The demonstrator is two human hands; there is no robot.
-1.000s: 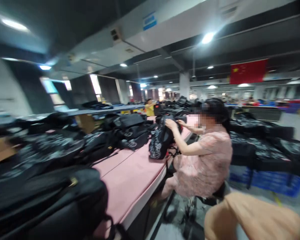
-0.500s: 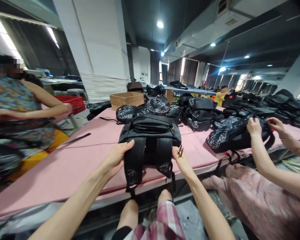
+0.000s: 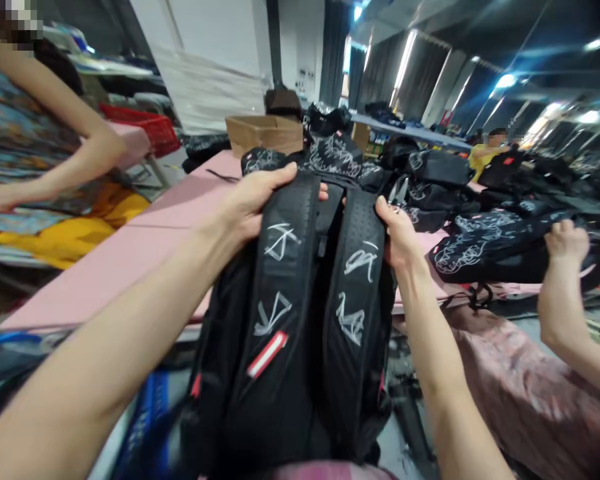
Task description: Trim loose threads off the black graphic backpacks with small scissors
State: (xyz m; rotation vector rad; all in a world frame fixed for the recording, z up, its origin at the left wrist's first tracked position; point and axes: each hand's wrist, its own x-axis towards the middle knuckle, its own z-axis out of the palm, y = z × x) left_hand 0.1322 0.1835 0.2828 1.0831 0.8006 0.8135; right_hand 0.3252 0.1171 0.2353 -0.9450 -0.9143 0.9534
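A black backpack (image 3: 290,280) hangs upright in front of me, its two shoulder straps facing me. White scribbled marks run down both straps, and the left one bears a red-and-white label (image 3: 267,355). My left hand (image 3: 260,200) is closed around the upper part of the left strap, thumb on top. My right hand (image 3: 400,233) grips the right strap near its top. Small metal thread snips (image 3: 399,192) stick up from that same hand. The backpack's lower end reaches down over my lap, and its front is hidden.
More black backpacks with white drawings (image 3: 335,157) lie on the pink table (image 3: 105,273), near a cardboard box (image 3: 265,137). At right, a co-worker's hand (image 3: 567,243) is on another backpack (image 3: 500,247). Another person sits at left by a red crate (image 3: 145,130).
The backpack has come off the table toward me and now hangs upright by its straps. Both hands have moved from its sides to the upper straps. The view has tilted down.
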